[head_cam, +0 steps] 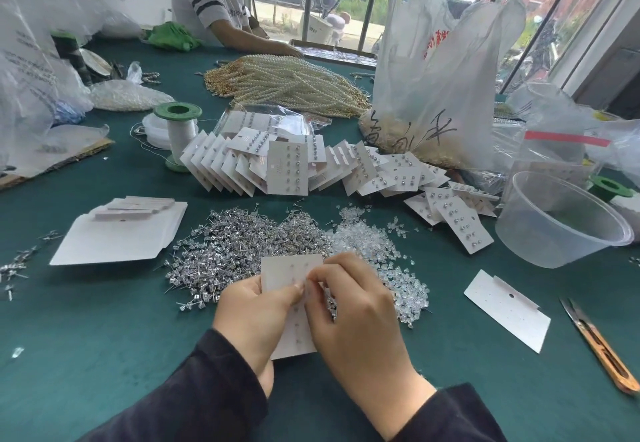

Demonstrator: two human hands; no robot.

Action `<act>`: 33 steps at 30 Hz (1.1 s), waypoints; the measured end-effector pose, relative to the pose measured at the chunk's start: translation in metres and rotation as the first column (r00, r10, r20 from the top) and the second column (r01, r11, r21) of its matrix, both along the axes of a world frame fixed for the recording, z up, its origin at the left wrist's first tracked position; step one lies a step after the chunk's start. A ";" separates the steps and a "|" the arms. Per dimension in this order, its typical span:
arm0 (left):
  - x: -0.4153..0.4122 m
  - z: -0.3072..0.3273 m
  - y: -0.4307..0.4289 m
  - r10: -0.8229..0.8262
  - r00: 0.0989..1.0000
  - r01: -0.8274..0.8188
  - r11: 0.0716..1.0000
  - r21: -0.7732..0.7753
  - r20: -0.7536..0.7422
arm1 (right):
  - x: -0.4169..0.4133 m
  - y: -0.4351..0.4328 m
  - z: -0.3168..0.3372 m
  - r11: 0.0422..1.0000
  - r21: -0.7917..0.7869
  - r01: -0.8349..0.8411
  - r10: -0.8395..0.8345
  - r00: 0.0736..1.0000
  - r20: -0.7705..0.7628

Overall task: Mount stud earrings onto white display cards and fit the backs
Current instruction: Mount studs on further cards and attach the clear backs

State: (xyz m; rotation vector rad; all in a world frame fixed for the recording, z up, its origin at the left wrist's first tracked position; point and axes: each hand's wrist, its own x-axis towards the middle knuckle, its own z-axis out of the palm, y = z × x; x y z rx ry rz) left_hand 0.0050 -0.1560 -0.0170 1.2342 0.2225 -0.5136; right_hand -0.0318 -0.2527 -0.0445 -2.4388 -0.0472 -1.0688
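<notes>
Both hands low & centre over the green table [104,337]. The left hand [252,317] grips the white display card [289,272] from the left, fingers curled behind it, thumb pressed on its face. The right hand [356,324] has its fingers curled too, thumb & forefinger pinched on the card approx. mid-height, meeting the left thumb. Whether a stud or a back sits in that pinch is too small to tell. The card is upright-ish, tilted twd the camera, faint studs showing on it. Just behind it is the silver heap of stud earrings [242,240], and touching that heap on the right is the pile of clear backs [374,244]. Further back, finished cards [287,168] lie fanned in an overlapping row. Blank cards [117,237] are stacked at left, and one loose blank card [507,310] lies at right, with snips [599,344] beside it. A clear plastic tub [561,220] sits right of the backs, and pearl strands [287,81] are heaped at the far side, where a second person [211,1] sits.
</notes>
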 end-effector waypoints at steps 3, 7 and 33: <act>0.001 0.003 0.003 -0.019 1.000 0.019 0.997 -0.080 -0.009 | 0.002 0.000 0.000 1.000 0.001 0.002 -0.002 1.000 -0.001; 0.003 0.019 0.007 -0.223 0.973 0.231 0.935 -0.270 0.060 | 0.002 -0.012 0.008 0.927 0.374 0.000 0.006 1.000 -0.016; 0.066 0.004 0.044 -0.459 0.631 -0.429 0.464 0.775 0.625 | -0.007 -0.020 0.030 -0.664 0.747 -0.040 0.332 0.879 0.342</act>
